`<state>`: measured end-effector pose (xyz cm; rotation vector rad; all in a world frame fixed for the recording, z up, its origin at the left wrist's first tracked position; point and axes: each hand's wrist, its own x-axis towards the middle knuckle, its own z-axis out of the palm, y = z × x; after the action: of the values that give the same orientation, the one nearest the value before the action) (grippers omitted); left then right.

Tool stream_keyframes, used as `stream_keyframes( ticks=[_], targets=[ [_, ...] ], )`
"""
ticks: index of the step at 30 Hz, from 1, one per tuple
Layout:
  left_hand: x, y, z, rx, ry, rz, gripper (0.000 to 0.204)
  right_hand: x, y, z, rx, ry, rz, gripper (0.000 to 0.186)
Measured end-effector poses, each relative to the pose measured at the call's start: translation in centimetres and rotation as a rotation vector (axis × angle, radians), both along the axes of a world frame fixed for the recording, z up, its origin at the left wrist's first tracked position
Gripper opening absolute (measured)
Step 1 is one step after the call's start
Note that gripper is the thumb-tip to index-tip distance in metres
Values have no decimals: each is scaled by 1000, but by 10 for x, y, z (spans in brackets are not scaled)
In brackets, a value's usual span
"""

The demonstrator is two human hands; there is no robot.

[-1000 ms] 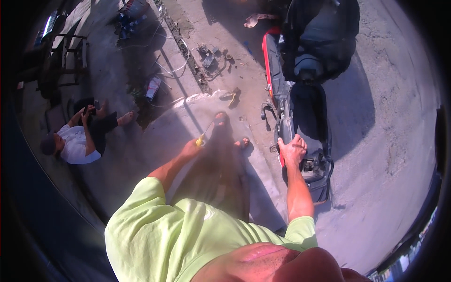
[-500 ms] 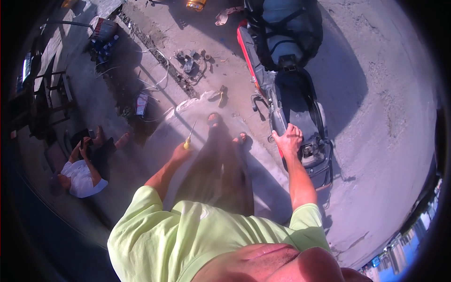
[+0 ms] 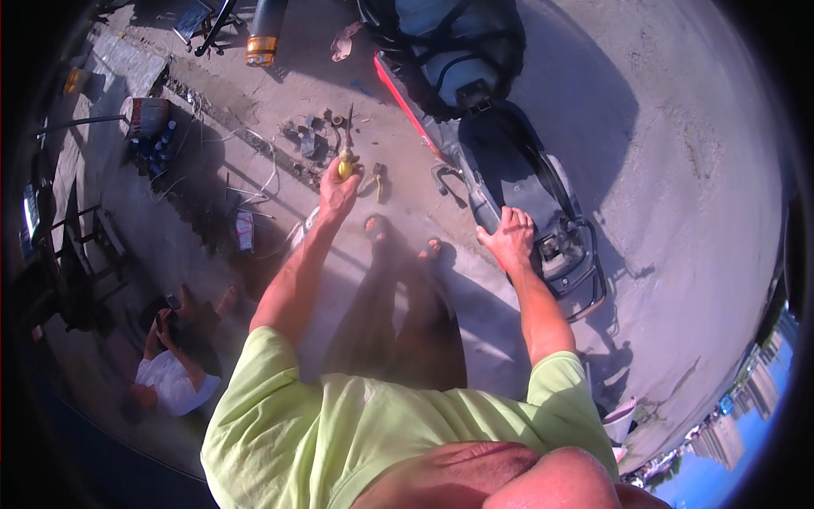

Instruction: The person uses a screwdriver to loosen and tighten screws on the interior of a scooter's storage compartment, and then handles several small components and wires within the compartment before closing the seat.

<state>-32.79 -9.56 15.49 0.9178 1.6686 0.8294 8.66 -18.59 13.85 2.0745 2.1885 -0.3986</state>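
Observation:
My left hand (image 3: pixel 338 188) is closed round the yellow handle of a screwdriver (image 3: pixel 346 161), held out over the ground with its shaft pointing away from me. To the right stands a red and black motorbike (image 3: pixel 413 114) with its dark seat (image 3: pixel 462 55) tipped up and the black compartment (image 3: pixel 505 153) beneath it uncovered. My right hand (image 3: pixel 510 238) grips the near left edge of that compartment, fingers bent over the rim. Beside the rear lies the curved black grab rail (image 3: pixel 599 276).
Small dark parts (image 3: pixel 312 140) lie scattered on the ground beyond my left hand. A bucket (image 3: pixel 146 117) stands far left, and an orange-ended cylinder (image 3: pixel 261 51) is at the top. A seated person (image 3: pixel 174 382) in a white shirt is at the lower left.
My left hand has moved up and forward with the screwdriver. My right hand stays at the compartment edge. The view has shifted, so the motorbike appears further left.

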Motion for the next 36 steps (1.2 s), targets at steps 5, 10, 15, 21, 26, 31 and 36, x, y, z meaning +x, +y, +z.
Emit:
stream_keyframes(
  ticks=[5,10,15,21,26,31,36],
  targets=[
    [26,118,13,362,-34,-153,47,1,8,-10,-56,-86,27,81],
    [56,206,44,510,67,-267,51,17,-4,-31,80,-55,63,78],
    [55,248,41,404,-51,-151,50,3,2,-16,107,23,50,70],
    [94,208,65,463,151,-92,51,0,-4,-6,0,-38,-6,75],
    [118,142,87,722,122,-150,56,-9,2,1,-46,14,34,72],
    [166,46,118,654,138,-378,33,31,0,-9,-6,185,53,72],
    [170,-28,112,795,328,-621,32,19,-37,88,112,438,152,50]
  ],
)
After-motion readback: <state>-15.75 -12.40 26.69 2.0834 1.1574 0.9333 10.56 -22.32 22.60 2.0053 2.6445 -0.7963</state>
